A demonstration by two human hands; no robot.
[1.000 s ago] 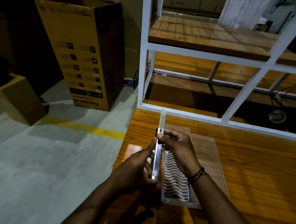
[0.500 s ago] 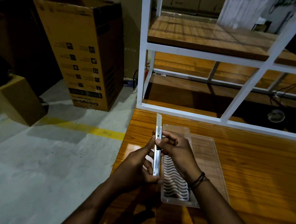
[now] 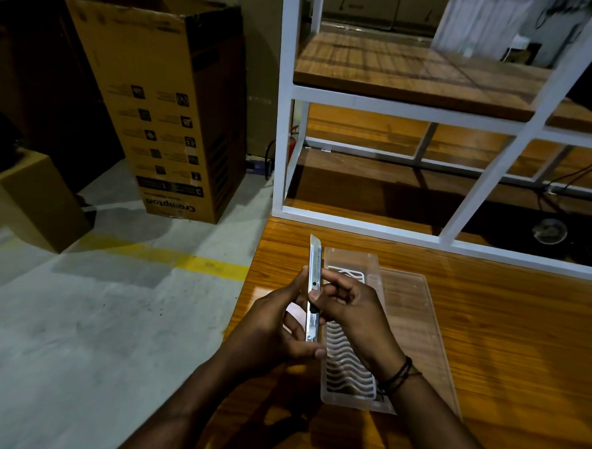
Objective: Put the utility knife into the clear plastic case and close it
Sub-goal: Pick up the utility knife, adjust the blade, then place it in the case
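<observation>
The utility knife (image 3: pixel 314 259) is a slim silver tool held upright above the table's left part, its blade end pointing away from me. My left hand (image 3: pixel 275 329) grips its lower body from the left. My right hand (image 3: pixel 348 313) pinches its middle, thumb on the black slider. The clear plastic case (image 3: pixel 405 333) lies open flat on the table just right of the knife, partly under my right hand. Its left half holds a white wavy insert (image 3: pixel 347 367); its clear lid half spreads to the right.
The wooden table (image 3: pixel 504 338) has its left edge just beside my left hand. A white metal shelf frame (image 3: pixel 356 224) stands at the table's back. On the concrete floor to the left stand a tall cardboard box (image 3: pixel 170 108) and a smaller box (image 3: pixel 32 196).
The blade sticks out less than one second ago, and my right thumb has slid down the knife body. The knife sits slightly lower. The case has not moved.
</observation>
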